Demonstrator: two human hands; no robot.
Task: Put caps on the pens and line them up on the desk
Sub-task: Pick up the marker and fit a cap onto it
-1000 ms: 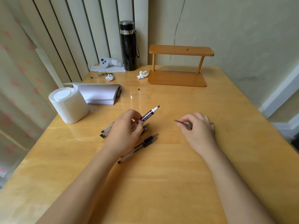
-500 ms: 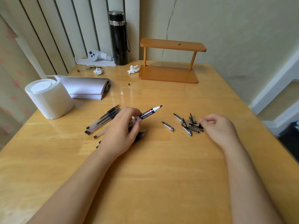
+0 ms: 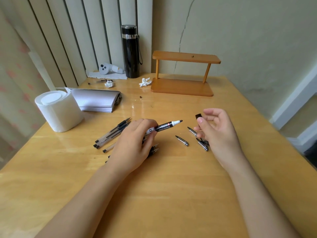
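Note:
My left hand (image 3: 135,145) grips an uncapped black marker (image 3: 167,126) with a white collar, its tip pointing right and slightly up. My right hand (image 3: 217,129) is raised just to the right of that tip and pinches a black marker cap (image 3: 198,116) between thumb and fingers. Several uncapped clear pens (image 3: 113,133) lie on the desk left of my left hand; more are partly hidden beneath it. Several loose pen caps (image 3: 182,141) lie scattered under and beside my right hand.
A white tissue roll (image 3: 58,110) and a stack of white paper (image 3: 97,102) sit at the left. A wooden two-tier shelf (image 3: 183,73), a black flask (image 3: 130,52), crumpled tissues (image 3: 145,82) and a small white device (image 3: 107,68) stand at the back of the wooden desk (image 3: 171,194).
My right hand has left the pile of caps and risen with a black cap pinched in it, moving toward the marker's tip. My left hand keeps holding the marker.

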